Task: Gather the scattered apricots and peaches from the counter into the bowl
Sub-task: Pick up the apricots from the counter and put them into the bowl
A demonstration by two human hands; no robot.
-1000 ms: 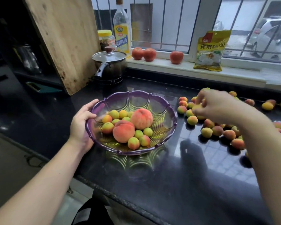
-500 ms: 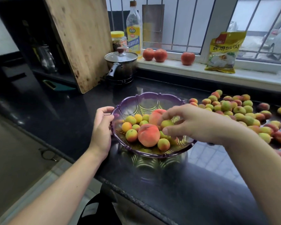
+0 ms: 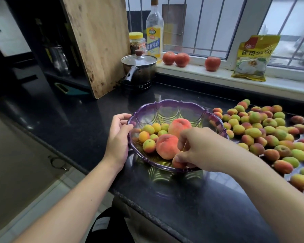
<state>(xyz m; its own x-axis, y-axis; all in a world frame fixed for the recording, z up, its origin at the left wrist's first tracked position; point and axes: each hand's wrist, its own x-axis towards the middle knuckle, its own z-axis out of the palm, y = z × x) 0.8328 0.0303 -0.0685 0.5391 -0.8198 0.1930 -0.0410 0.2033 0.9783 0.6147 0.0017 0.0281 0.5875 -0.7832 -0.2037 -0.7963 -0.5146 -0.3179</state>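
The purple bowl (image 3: 174,109) on the black counter (image 3: 77,123) is held at its rim by the left hand (image 3: 118,137), fingers curled. A small apricot (image 3: 178,163) is pinched over the bowl's near edge by the right hand (image 3: 200,149). Many more apricots (image 3: 270,135) are spread on the counter just beside the bowl.

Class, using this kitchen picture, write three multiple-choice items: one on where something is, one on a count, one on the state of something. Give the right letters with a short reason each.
1. Where do the tomatoes sit?
A. in the bowl
B. on the window sill
C. on the cutting board

2. How many big peaches lie in the purple bowl?
A. two
B. four
C. none

3. What is the left hand doing?
A. lifting the pot lid
B. resting flat on the counter
C. holding the bowl's rim

Answers:
1 B: three tomatoes stand along the white sill under the window bars.
2 A: one peach sits behind another peach, among small apricots.
3 C: its fingers curl over the bowl's left edge while the right hand reaches in, pinching a small apricot.
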